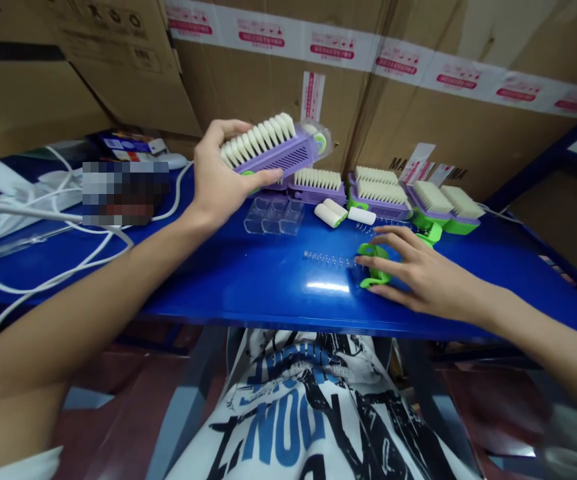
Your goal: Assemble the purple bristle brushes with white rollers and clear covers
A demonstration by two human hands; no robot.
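In the head view my left hand [218,173] grips a purple scrub brush [281,150] with cream bristles, tilted and raised above the table. A clear cover with a round green part sits at the brush's right end. Low over the blue table [228,280], my right hand [418,270] has its fingers curled around a bright green plastic part [375,267]. A metal spring [331,259] lies just left of that part. Beyond it rest cream rollers [329,213] and a white cylinder [361,215]. Clear plastic pieces [274,217] stand under the raised brush.
More purple brushes [378,193] and green-based brushes [461,210] line the back, against large cardboard boxes [268,73]. Another green part [432,233] and another spring lie near them. White cables [23,287] and plastic bags spread over the left side. The table's front edge is near my lap.
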